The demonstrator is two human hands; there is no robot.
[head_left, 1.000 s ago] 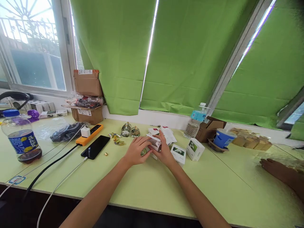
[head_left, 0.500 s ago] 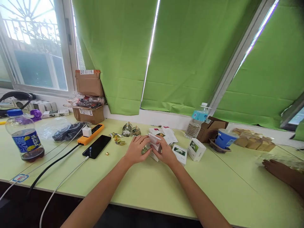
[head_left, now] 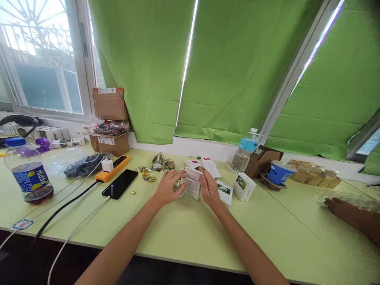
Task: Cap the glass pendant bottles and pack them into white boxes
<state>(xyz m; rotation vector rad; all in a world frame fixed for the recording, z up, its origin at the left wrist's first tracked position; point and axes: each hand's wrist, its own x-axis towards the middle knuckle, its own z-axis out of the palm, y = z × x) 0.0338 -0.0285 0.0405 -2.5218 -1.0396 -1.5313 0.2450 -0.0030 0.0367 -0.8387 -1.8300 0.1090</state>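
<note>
- Head view: the small white cardboard box [head_left: 192, 190] is at the pale-green tabletop's [head_left: 178, 233] centre.
- Right hand [head_left: 211, 190] pinches its right edge; left hand [head_left: 169, 189] curls at its left, grip unclear.
- Probably light, crushable; hold by side edges.

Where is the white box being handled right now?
Near the centre of the head view, the white box is between the left hand and the right hand, right of the black phone.

bare forearms [head_left: 127, 237] reaching forward, left hand [head_left: 170, 188] arched, right hand [head_left: 210, 190] pinching (fingers bent)
</note>
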